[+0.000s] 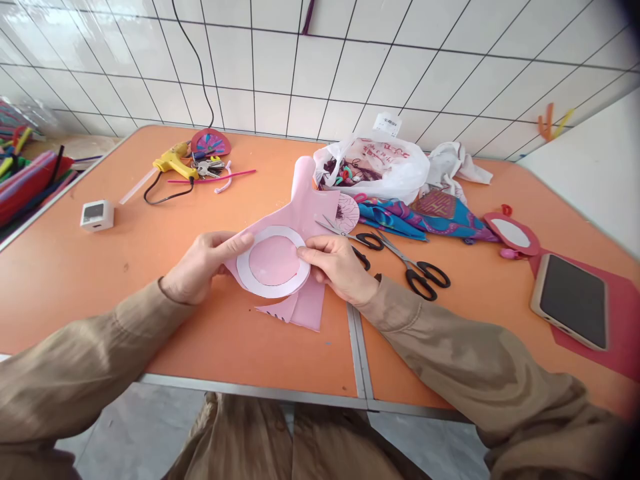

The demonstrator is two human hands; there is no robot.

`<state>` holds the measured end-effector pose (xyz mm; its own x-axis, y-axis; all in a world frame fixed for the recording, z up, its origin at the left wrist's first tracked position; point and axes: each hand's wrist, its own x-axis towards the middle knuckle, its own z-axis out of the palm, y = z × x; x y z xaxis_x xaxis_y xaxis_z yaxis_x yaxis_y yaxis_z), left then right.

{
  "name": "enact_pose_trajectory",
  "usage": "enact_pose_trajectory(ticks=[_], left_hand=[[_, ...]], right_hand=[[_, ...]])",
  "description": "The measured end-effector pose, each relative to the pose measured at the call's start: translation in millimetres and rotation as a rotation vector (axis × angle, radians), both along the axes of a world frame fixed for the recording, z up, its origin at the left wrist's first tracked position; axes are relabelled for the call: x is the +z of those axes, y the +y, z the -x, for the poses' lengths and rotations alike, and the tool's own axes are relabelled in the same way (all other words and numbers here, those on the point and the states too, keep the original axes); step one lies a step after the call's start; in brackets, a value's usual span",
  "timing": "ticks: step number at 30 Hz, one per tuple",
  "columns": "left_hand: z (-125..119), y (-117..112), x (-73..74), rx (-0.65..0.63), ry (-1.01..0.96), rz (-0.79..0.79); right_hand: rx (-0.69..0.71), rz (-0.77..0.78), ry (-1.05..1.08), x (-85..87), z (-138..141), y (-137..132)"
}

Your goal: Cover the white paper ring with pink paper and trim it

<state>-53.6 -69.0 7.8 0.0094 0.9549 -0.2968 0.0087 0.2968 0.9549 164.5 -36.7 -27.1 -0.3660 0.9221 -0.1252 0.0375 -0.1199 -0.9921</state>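
Observation:
A white paper ring (243, 268) lies on a pink sheet of foam or paper (306, 200) that I hold just above the orange table (65, 273). My left hand (203, 264) pinches the ring's left rim and the pink sheet, thumb on top. My right hand (340, 267) pinches the ring's right rim with thumb and fingertips. Inside the ring the pink sheet shows as a round patch. The sheet's cut lower edge hangs toward me between my wrists.
Two pairs of black-handled scissors (417, 270) lie right of my right hand. A phone (573, 300) rests on red paper at the right. A white plastic bag (380, 167), colourful cloth, a yellow glue gun (173, 160), keys and a small white cube (97, 215) sit farther back.

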Motion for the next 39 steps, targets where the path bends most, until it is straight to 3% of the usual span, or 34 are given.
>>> enact_pose_trajectory(ticks=[7,12,19,39], left_hand=[[14.3,24.9,23.6,-0.209,0.084,-0.026],[2.5,41.3,20.5,-0.38,0.188,-0.016],[-6.9,42.7,11.6,-0.371,0.192,0.114],[-6.5,43.9,4.2,-0.284,0.084,0.085]], right_hand=[[0.07,0.093,-0.014,4.1,1.2,1.3],[0.089,0.071,-0.052,2.2,0.4,2.3],[0.125,-0.013,-0.096,0.0,-0.7,2.6],[0.134,0.042,-0.013,0.2,0.6,1.8]])
